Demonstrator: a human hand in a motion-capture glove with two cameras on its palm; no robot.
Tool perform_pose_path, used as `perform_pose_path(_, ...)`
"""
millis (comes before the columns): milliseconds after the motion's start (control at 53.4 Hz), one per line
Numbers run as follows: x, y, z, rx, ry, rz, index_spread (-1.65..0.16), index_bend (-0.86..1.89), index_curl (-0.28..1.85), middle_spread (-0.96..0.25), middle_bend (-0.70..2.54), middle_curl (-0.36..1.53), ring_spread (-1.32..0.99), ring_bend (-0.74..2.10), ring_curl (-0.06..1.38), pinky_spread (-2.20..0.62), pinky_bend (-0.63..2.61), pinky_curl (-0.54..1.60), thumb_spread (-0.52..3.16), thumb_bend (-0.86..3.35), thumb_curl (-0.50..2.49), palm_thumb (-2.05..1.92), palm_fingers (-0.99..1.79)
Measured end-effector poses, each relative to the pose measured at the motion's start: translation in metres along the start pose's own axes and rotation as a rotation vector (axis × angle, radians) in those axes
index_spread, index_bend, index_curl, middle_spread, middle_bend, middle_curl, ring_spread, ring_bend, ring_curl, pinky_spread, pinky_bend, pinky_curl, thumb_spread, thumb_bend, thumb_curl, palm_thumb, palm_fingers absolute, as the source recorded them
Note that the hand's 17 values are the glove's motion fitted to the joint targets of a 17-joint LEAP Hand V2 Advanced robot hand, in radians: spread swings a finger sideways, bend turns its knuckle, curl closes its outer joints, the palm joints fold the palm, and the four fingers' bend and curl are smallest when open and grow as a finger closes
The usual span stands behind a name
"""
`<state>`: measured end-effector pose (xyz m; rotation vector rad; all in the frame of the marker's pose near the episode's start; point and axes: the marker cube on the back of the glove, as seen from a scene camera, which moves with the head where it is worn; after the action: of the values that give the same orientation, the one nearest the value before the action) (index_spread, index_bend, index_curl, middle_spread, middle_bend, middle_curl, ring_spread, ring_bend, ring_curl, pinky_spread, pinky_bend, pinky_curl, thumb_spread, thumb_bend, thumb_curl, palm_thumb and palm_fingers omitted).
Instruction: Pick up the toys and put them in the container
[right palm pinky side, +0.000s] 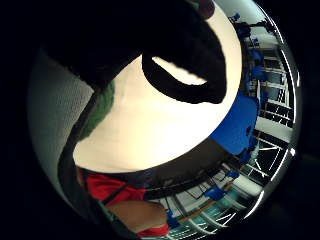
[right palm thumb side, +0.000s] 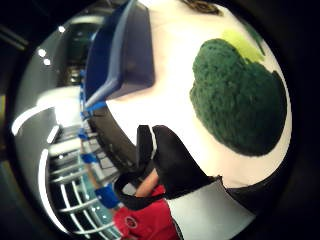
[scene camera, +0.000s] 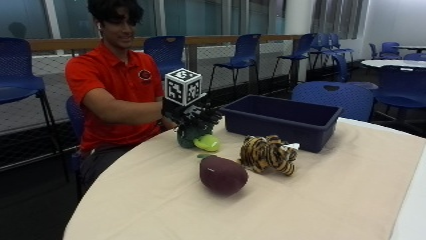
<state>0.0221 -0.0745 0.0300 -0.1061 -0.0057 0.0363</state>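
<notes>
- Three toys on table (scene camera: 346, 200), bin (scene camera: 283, 120) appears empty from here; judged: none placed yet.
- Gloved hand (scene camera: 193, 116) sits on top of green toy (scene camera: 196, 137), just beside bin; fingers curl down over it, whether gripping cannot tell.
- Green toy upright, long axis vertical, yellow-green end toward tiger (scene camera: 268, 153).
- Maroon toy (scene camera: 223, 174) nearest camera, untouched.

Green toy (scene camera: 195, 136) — striped orange-black tiger (scene camera: 267, 154), maroon plush (scene camera: 222, 173), navy container (scene camera: 281, 120).

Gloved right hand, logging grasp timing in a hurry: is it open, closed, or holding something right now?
Right hand: over the green plush toy, fingers reaching down to it; whether they grip it cannot be told.
</notes>
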Motion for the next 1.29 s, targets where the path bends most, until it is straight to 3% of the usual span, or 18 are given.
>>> perform_pose_path(318, 0.007, -0.027, 0.034, -0.116, 0.077, -0.004, -0.32, 0.13, 0.20, -0.04, 0.09, 0.15, 0.04, 0.15, 0.13, 0.13, 1.26, 0.45, 1.13, -0.05, 0.22, -0.05, -0.25)
perform_pose_path(505, 0.001, -0.030, 0.032, -0.080, 0.159, 0.013, -0.39, 0.37, 0.29, -0.05, 0.05, 0.10, 0.03, 0.43, 0.21, -0.05, 1.19, 0.41, 1.21, 0.02, 0.27, 0.09, 0.03)
perform_pose_path(636, -0.006, -0.031, 0.026, -0.003, 0.227, -0.013, -0.40, 0.41, 0.31, -0.11, 0.11, 0.09, -0.07, 0.66, 0.26, -0.24, 1.21, 0.38, 1.30, 0.08, 0.32, 0.23, 0.38)
perform_pose_path(730, -0.008, -0.028, 0.012, 0.075, 0.254, -0.046, -0.39, 0.30, 0.31, -0.17, 0.22, 0.12, -0.22, 0.84, 0.32, -0.36, 1.24, 0.37, 1.33, 0.18, 0.39, 0.41, 0.72)
perform_pose_path(861, -0.006, -0.023, -0.021, 0.152, 0.185, -0.031, -0.40, 0.25, 0.33, -0.27, 0.32, 0.18, -0.36, 0.90, 0.35, -0.42, 1.11, 0.35, 1.20, 0.21, 0.48, 0.57, 0.93)
perform_pose_path(1086, -0.023, -0.040, -0.095, 0.210, 0.183, 0.001, -0.41, 0.20, 0.39, -0.37, 0.38, 0.24, -0.45, 0.90, 0.38, -0.46, 0.99, 0.35, 0.98, 0.18, 0.61, 0.66, 1.04)
perform_pose_path(1292, -0.096, -0.090, -0.139, 0.269, 0.151, -0.104, -0.43, 0.18, 0.44, -0.42, 0.36, 0.27, -0.48, 0.87, 0.39, -0.47, 0.95, 0.37, 0.86, 0.15, 0.69, 0.67, 1.06)
